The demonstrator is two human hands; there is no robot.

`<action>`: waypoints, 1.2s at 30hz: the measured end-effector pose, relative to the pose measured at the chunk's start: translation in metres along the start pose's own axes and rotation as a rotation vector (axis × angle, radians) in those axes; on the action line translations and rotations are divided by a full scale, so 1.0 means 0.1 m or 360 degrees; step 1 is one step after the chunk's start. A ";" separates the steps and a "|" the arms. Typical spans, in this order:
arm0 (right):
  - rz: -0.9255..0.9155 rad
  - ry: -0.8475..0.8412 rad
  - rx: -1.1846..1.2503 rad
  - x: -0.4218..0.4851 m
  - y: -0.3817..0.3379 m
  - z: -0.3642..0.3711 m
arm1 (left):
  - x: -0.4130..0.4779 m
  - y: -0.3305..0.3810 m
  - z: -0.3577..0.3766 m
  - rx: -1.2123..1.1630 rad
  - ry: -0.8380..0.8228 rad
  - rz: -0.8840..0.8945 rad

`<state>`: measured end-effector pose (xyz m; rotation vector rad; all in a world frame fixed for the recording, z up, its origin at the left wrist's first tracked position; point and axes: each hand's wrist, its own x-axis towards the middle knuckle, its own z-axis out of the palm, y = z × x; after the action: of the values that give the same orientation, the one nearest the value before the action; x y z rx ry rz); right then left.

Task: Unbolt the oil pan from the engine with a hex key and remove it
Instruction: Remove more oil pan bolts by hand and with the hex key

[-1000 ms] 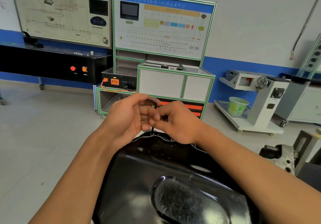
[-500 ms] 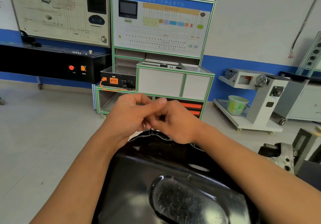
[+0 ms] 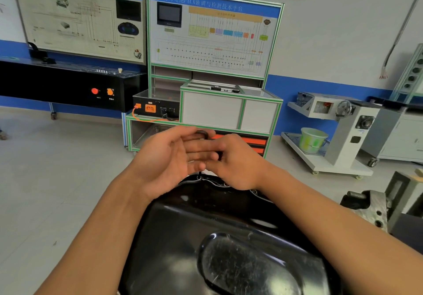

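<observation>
Filling the foreground is a glossy black oil pan (image 3: 174, 237). At its far rim a hex key (image 3: 202, 132) stands upright (mostly hidden by fingers); the person's right hand (image 3: 238, 164) curls around it, and the left hand (image 3: 167, 157) lies straight-fingered against it.

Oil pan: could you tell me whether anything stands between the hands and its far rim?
Nothing visible does: the left hand and right hand sit above the far rim of the oil pan, with the hex key reaching down to it.
</observation>
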<state>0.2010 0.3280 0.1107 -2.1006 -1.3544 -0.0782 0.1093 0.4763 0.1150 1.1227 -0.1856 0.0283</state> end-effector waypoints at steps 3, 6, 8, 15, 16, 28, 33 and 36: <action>0.0002 0.0018 -0.0022 0.00 0.01 0.00 | 0.01 -0.02 0.00 0.0078 -0.0018 0.0020; 0.0007 -0.0004 -0.0075 0.01 0.02 0.01 | 0.03 -0.04 -0.01 0.0169 0.0082 0.0102; -0.0004 -0.0026 -0.0038 0.02 0.02 0.01 | 0.04 -0.04 -0.02 0.0144 0.0060 0.0100; -0.0006 -0.0034 -0.0016 0.02 0.04 0.00 | 0.04 -0.06 -0.08 -0.0018 -0.0092 0.0029; -0.0013 -0.0029 -0.0058 0.01 0.04 -0.01 | 0.04 -0.07 -0.06 0.0056 -0.0082 0.0049; -0.0042 -0.0086 -0.0044 0.02 -0.05 0.04 | 0.11 -0.08 0.10 0.0877 0.0867 0.0420; 0.0048 -0.0034 -0.0024 0.00 0.00 0.00 | 0.02 -0.02 -0.01 0.0156 0.0005 0.0028; 0.0053 -0.0075 -0.0080 -0.01 0.01 -0.01 | 0.03 -0.05 -0.02 0.0308 -0.0102 0.0045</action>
<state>0.2018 0.3257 0.1106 -2.1789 -1.3575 -0.0497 0.1126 0.4762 0.1101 1.3146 -0.2601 0.0363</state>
